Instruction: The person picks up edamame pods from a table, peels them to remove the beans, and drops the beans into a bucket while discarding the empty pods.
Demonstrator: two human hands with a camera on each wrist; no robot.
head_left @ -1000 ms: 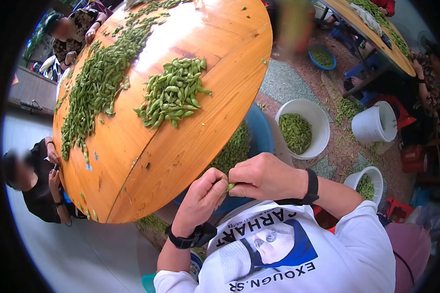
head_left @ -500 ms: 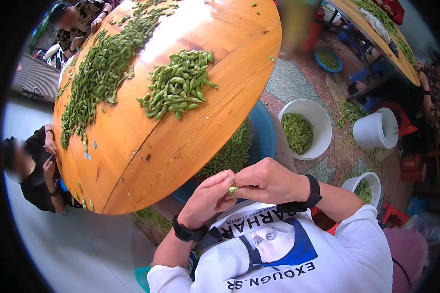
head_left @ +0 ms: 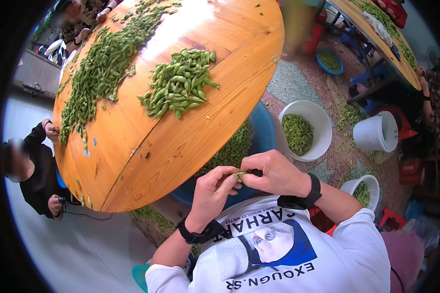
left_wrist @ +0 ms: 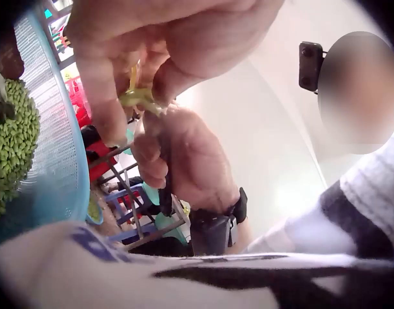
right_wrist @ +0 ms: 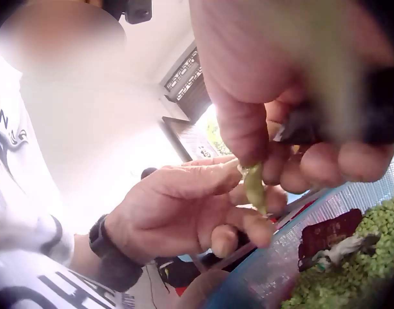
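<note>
Between my hands is a green soybean pod. My left hand pinches it between thumb and fingers in the left wrist view, where the pod looks split. From the other side, my right hand has its thumb and finger on the pod. A dark, slim object also lies within the right hand's curled fingers; I cannot tell what it is. Below the hands stands a blue basket of shelled green beans, with a dark red packet on them.
A small pile of pods and a longer heap lie on the round wooden table. White buckets stand at right on the pod-strewn floor. People sit across the table and at another table.
My hands have shifted slightly up and right, and the pod has turned between the fingers. At the left, a seated person's one hand rose to the table edge while the other dropped.
</note>
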